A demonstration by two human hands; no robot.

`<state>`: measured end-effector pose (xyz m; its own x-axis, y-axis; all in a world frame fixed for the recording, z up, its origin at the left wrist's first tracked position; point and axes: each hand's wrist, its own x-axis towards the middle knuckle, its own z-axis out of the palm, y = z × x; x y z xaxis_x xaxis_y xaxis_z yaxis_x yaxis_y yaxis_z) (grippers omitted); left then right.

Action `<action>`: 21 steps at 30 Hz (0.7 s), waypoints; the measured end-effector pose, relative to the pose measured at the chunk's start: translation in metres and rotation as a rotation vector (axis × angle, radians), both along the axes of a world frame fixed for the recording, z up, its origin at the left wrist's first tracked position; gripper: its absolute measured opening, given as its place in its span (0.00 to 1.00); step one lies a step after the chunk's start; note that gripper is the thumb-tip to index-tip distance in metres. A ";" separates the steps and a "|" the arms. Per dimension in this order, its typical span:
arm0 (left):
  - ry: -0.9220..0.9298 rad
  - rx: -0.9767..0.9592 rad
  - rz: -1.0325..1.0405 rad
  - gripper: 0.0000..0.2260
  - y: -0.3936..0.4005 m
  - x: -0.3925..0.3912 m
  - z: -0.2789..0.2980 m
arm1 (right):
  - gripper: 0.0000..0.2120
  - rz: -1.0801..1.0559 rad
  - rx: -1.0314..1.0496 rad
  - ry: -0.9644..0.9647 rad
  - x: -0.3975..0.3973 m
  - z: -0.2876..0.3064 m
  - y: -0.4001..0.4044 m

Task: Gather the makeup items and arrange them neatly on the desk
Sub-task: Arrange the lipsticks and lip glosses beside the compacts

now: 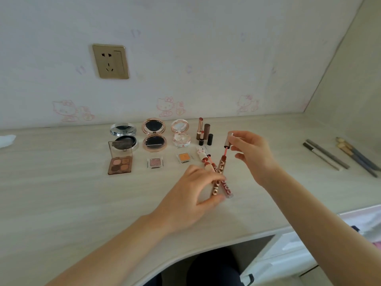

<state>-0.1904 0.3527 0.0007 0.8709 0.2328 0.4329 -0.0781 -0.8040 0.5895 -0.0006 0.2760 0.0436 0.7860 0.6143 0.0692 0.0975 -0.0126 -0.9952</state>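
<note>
Pale wood-grain desk [61,203] against a wall papered with faint pink cartoon cats; brass-coloured wall socket [110,61] above the left end.

Along the back of the desk, a row of open round compacts: silver compact with dark pan [123,139], rose-gold compact with black pan [153,134], pale pink clear compact [180,133]. In front of these, brown four-pan eyeshadow palette with clear lid raised [120,162], small clear square pot of mauve shadow [155,162], small clear square pot of orange shadow [184,157]. Right of the pink compact, upright lipsticks with brown and black cases [204,132], close together. Just in front of those, small white cat-printed lip tube [201,154] lying flat.

Left hand [193,195] low over the desk near the centre, thumb and fingers curled round two slim dark-red lip gloss tubes with gold lettering [221,182], held side by side and slanting up and away. Right hand [250,153] raised just beyond, fingertips pinching a taupe wand cap [228,140]; pink applicator stem below the cap meeting the neck of the right-hand tube. Cannot tell how deep the stem sits.

Far right, well apart from the rest, grey and white pencils [324,154] and blue-handled brushes with gold ferrules [356,155] lying flat, roughly parallel. White crumpled tissue [7,140] at the left edge.
</note>
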 end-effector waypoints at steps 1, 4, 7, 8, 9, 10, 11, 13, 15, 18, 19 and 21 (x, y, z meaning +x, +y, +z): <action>0.021 0.034 -0.017 0.20 -0.004 0.006 -0.001 | 0.04 -0.007 -0.012 -0.010 0.005 0.000 -0.002; 0.056 0.204 -0.055 0.26 -0.015 0.025 -0.003 | 0.05 -0.016 -0.049 -0.028 0.019 0.001 -0.007; 0.047 0.326 -0.039 0.25 -0.021 0.044 -0.005 | 0.05 -0.022 -0.078 -0.014 0.031 0.001 -0.011; 0.044 0.369 -0.027 0.25 -0.023 0.049 -0.005 | 0.04 -0.026 -0.091 -0.014 0.035 0.001 -0.012; 0.038 0.418 -0.017 0.25 -0.025 0.054 -0.006 | 0.04 -0.029 -0.108 -0.019 0.039 0.001 -0.013; 0.027 0.462 -0.008 0.24 -0.026 0.058 -0.008 | 0.04 -0.029 -0.126 -0.027 0.042 0.002 -0.013; 0.009 0.491 -0.001 0.24 -0.028 0.061 -0.010 | 0.03 -0.024 -0.143 -0.035 0.045 0.002 -0.013; -0.022 0.521 0.017 0.23 -0.029 0.063 -0.014 | 0.03 -0.001 -0.173 -0.053 0.048 0.002 -0.012; -0.038 0.536 0.048 0.23 -0.029 0.064 -0.017 | 0.04 0.021 -0.210 -0.071 0.050 0.001 -0.008; -0.058 0.549 0.095 0.22 -0.033 0.064 -0.016 | 0.03 0.055 -0.265 -0.089 0.051 -0.002 -0.001; -0.058 0.555 0.102 0.22 -0.034 0.065 -0.015 | 0.03 0.063 -0.279 -0.091 0.051 -0.003 0.002; -0.053 0.571 0.106 0.21 -0.035 0.067 -0.014 | 0.03 0.077 -0.302 -0.090 0.050 -0.007 0.008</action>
<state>-0.1237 0.3175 -0.0130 0.8295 0.0348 0.5574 0.0028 -0.9983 0.0583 0.0493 0.2841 0.0365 0.7352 0.6754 -0.0582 0.1972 -0.2952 -0.9349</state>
